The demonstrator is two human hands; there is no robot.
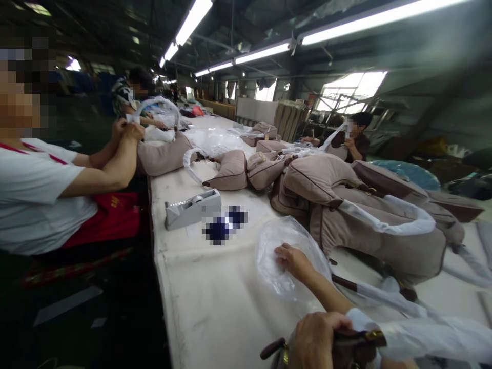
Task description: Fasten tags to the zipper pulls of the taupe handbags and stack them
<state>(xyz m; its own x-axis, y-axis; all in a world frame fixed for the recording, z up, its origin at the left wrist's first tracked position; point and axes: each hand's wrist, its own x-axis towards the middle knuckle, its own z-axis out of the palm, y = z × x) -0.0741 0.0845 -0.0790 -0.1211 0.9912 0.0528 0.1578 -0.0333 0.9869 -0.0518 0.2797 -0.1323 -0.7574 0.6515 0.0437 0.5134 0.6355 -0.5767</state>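
The fingers (pixel 283 251) of the left hand (pixel 295 262) were laid flat and close together, pressed onto a clear polythene bag (pixel 286 269); no pinch was seen. The fingers (pixel 334 323) of the right hand (pixel 313 341) were curled around the body of a taupe handbag (pixel 355 348) at the lower frame edge, with a gold-toned fitting (pixel 375 335) just beside them. Whether a pinch was being made could not be told, as the fingertips were partly hidden. A white plastic sleeve (pixel 434 335) was seen running rightward from the handbag.

The polythene bag was lying on a white cloth-covered work table (pixel 207 318), between the two hands and the table's middle. Beyond it, a grey tape dispenser (pixel 192 207) was noted, with a pixelated dark-blue item (pixel 225 224) just beside it. More taupe handbags (pixel 365 220) were heaped along the table to the right, their handles sleeved in white plastic.

Along the near table edge, the raised hands (pixel 128 130) of a co-worker in a white T-shirt (pixel 38 197) were seen close together. A second co-worker (pixel 355 141) was seen across the table, handling a white strap (pixel 332 138).
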